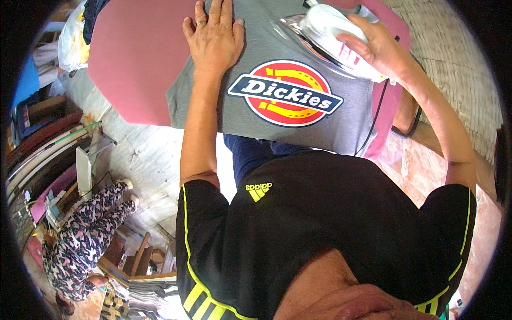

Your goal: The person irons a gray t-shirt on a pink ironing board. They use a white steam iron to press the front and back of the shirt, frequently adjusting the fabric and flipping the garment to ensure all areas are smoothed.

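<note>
Pink padded board (133, 64); left hand (216, 40) spread flat on grey printed cloth garment (282, 96) laid across it. White, silver-soled iron (325, 33) over garment's right side, gripped by right hand (380, 47). Apparently pressing; next stroke calls for taut cloth, left hand clear.

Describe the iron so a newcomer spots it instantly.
Find the pink board up top. On it lies a grey garment; at its upper right, the right hand grips the iron. White body and shiny metal base set it apart from the flat garment.
</note>
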The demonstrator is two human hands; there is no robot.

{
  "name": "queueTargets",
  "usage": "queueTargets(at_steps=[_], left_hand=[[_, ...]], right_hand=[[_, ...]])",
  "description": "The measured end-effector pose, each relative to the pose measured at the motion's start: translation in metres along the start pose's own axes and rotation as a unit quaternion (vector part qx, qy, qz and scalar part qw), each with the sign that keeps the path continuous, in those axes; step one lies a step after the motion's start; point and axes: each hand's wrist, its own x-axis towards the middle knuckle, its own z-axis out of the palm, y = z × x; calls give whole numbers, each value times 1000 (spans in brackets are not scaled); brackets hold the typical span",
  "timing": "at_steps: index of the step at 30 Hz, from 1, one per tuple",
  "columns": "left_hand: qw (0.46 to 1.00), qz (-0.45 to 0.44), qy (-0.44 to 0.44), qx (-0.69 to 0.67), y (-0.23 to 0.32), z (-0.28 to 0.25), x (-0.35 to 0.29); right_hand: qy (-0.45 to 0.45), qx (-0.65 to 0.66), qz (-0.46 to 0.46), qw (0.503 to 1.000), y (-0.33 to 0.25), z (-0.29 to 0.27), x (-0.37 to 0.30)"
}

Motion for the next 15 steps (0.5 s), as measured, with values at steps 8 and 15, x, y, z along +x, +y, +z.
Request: queueTargets(at_steps=[8, 15], left_hand=[[1000, 20, 7, -5, -8, 13, 1], [999, 36, 15, 8, 12, 12, -1]], right_hand=[[25, -45, 59, 997, 40, -11, -72], [48, 114, 170, 978, 39, -36, -63]])
